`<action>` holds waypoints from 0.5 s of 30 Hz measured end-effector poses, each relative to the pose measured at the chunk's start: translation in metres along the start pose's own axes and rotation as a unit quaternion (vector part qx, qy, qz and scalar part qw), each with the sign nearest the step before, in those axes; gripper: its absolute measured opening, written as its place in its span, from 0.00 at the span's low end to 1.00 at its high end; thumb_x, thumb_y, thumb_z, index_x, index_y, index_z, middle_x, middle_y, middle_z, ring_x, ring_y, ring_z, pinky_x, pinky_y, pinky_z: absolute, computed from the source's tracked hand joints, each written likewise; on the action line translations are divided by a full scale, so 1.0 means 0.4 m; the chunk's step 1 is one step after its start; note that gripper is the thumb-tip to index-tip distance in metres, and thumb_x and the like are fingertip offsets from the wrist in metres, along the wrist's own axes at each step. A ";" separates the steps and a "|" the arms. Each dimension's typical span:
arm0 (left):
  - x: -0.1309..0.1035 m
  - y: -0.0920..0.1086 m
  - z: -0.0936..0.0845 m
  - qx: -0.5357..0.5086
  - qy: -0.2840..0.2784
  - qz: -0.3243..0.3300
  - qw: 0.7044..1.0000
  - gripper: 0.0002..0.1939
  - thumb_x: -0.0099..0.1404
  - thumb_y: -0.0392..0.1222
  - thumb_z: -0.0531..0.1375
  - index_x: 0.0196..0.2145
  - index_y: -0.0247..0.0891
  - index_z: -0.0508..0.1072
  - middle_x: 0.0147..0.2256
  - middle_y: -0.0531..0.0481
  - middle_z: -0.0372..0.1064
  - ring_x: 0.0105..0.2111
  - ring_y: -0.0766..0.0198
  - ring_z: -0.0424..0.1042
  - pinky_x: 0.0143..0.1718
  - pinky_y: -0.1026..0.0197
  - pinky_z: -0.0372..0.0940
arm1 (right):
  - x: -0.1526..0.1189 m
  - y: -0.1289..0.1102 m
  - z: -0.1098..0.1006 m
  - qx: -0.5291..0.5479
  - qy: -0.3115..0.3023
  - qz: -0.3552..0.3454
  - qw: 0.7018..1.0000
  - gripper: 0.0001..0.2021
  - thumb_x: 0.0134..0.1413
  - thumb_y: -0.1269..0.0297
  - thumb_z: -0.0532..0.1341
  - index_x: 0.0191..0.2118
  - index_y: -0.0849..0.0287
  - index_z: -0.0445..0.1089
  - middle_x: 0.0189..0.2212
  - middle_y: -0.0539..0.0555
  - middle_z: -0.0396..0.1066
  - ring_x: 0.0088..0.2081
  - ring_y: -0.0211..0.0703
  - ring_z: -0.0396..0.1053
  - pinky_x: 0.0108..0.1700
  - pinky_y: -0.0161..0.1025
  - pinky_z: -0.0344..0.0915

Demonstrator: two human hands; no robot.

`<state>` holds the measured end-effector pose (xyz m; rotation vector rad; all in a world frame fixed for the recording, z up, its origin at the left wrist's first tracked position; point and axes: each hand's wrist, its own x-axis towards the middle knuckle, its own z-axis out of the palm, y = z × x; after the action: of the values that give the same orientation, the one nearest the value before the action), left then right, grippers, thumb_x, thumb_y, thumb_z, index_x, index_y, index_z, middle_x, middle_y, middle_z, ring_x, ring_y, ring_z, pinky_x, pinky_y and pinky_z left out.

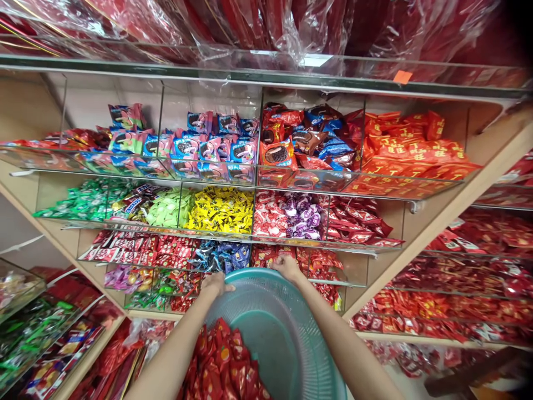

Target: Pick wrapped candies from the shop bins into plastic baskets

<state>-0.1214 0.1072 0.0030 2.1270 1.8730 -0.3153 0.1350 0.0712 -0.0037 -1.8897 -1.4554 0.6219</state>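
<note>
Left hand (214, 285): closed on the far left rim of a green plastic basket (277, 344), thumb lapped over the edge. Right hand (287, 268): fingers curled at the far rim, right of centre; whether they grip the rim or something else, I cannot tell from here.

Basket: round, slotted sides, between the two forearms, its far edge just before the shelving. Contents: a heap of red-wrapped sweets (231, 366), near side and left; bare floor to the right.

Beyond the hands, wooden-sided shelving with glass fronts, four tiers of wrapped goods.

Lowest tier: purple sweets (125, 279) at left, green sweets (160, 290) beside them, red ones further right, partly hidden by the basket.

Second tier: red packets (175, 253) at left, dark blue packets (233, 256) at centre, red sachets (322, 264) to the right.

Third tier, left to right: green packets (91, 198), dark Snickers bars (135, 203), pale green packets (169, 208), yellow packets (222, 211), red-and-white sweets (268, 214), purple-and-white sweets (305, 215), deep red packets (358, 219).

Top tier: pink-and-blue biscuit packs (208, 150) left of centre, orange-red packets (412, 141) at right.

Above: an orange tag (402, 77); red goods in clear plastic (208, 25).
</note>
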 end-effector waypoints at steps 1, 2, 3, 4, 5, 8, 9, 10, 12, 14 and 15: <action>-0.003 0.001 -0.002 0.001 -0.002 0.000 1.000 0.32 0.45 0.62 0.59 0.42 0.38 0.70 0.45 0.38 0.69 0.45 0.50 0.68 0.42 0.56 0.63 | 0.000 0.003 0.002 0.010 0.000 -0.013 1.000 0.13 0.37 0.55 0.60 0.20 0.58 0.57 0.18 0.45 0.60 0.22 0.33 0.57 0.26 0.30 0.53; -0.008 0.003 -0.005 0.000 -0.004 0.002 1.000 0.32 0.45 0.62 0.59 0.42 0.37 0.70 0.45 0.38 0.69 0.46 0.50 0.68 0.43 0.56 0.63 | 0.001 0.005 0.005 0.019 -0.002 -0.025 1.000 0.13 0.37 0.55 0.60 0.20 0.58 0.57 0.18 0.45 0.60 0.22 0.33 0.57 0.26 0.30 0.54; -0.013 0.005 -0.009 -0.001 -0.007 0.005 1.000 0.32 0.46 0.62 0.59 0.42 0.37 0.70 0.46 0.38 0.68 0.46 0.50 0.68 0.43 0.56 0.63 | 0.004 0.007 0.009 0.027 -0.006 -0.034 0.999 0.13 0.37 0.55 0.60 0.21 0.58 0.58 0.18 0.45 0.60 0.23 0.33 0.57 0.26 0.30 0.54; -0.019 0.006 -0.013 -0.003 -0.008 0.006 1.000 0.31 0.46 0.62 0.58 0.42 0.37 0.70 0.46 0.38 0.68 0.46 0.50 0.68 0.43 0.56 0.63 | 0.008 0.008 0.013 0.035 -0.011 -0.042 0.998 0.13 0.37 0.55 0.60 0.21 0.58 0.58 0.19 0.45 0.60 0.23 0.33 0.57 0.27 0.30 0.54; -0.025 0.008 -0.017 -0.005 -0.009 0.007 1.000 0.31 0.47 0.61 0.58 0.42 0.37 0.69 0.46 0.38 0.68 0.46 0.50 0.67 0.43 0.56 0.63 | 0.012 0.008 0.018 0.041 -0.018 -0.047 0.998 0.13 0.36 0.55 0.60 0.21 0.58 0.58 0.19 0.45 0.60 0.23 0.33 0.57 0.26 0.30 0.54; -0.038 0.012 -0.023 -0.009 -0.013 0.007 1.000 0.30 0.48 0.60 0.58 0.43 0.36 0.69 0.46 0.38 0.68 0.46 0.50 0.67 0.44 0.57 0.63 | 0.027 0.006 0.030 0.057 -0.036 -0.049 0.996 0.12 0.34 0.57 0.61 0.20 0.58 0.59 0.17 0.45 0.59 0.21 0.32 0.57 0.25 0.30 0.54; -0.040 0.013 -0.023 -0.009 -0.014 0.008 1.000 0.30 0.49 0.59 0.58 0.43 0.35 0.69 0.46 0.38 0.67 0.46 0.50 0.67 0.44 0.56 0.62 | 0.030 0.004 0.033 0.061 -0.040 -0.048 0.996 0.12 0.34 0.57 0.61 0.19 0.58 0.59 0.16 0.45 0.59 0.20 0.32 0.56 0.24 0.30 0.53; -0.041 0.013 -0.023 -0.009 -0.013 0.009 1.000 0.30 0.49 0.59 0.58 0.43 0.35 0.69 0.47 0.37 0.67 0.47 0.50 0.67 0.45 0.56 0.62 | 0.032 0.002 0.034 0.065 -0.041 -0.047 0.996 0.12 0.34 0.58 0.61 0.18 0.58 0.59 0.15 0.44 0.59 0.20 0.32 0.56 0.24 0.30 0.53; -0.038 0.012 -0.019 -0.009 -0.011 0.010 1.000 0.31 0.49 0.59 0.57 0.44 0.34 0.68 0.47 0.36 0.67 0.47 0.49 0.66 0.45 0.55 0.62 | 0.033 0.000 0.033 0.071 -0.036 -0.047 0.996 0.12 0.32 0.58 0.62 0.17 0.58 0.59 0.14 0.44 0.59 0.19 0.32 0.56 0.23 0.30 0.53; -0.034 0.012 -0.015 -0.009 -0.011 0.007 1.000 0.31 0.49 0.59 0.58 0.45 0.34 0.68 0.47 0.36 0.67 0.47 0.48 0.66 0.45 0.54 0.62 | 0.028 -0.002 0.029 0.080 -0.021 -0.050 0.995 0.13 0.33 0.57 0.62 0.18 0.58 0.60 0.15 0.45 0.60 0.20 0.33 0.57 0.23 0.31 0.53; -0.032 0.011 -0.014 -0.010 -0.011 0.006 1.000 0.31 0.49 0.59 0.58 0.45 0.34 0.68 0.47 0.36 0.67 0.47 0.48 0.66 0.44 0.54 0.62 | 0.025 -0.003 0.025 0.083 -0.010 -0.052 0.995 0.13 0.34 0.56 0.62 0.18 0.58 0.60 0.15 0.45 0.61 0.20 0.33 0.58 0.24 0.31 0.54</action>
<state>-0.1188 0.0966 0.0130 2.1127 1.8421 -0.3157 0.1298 0.0829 -0.0093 -1.6743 -1.4583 0.6908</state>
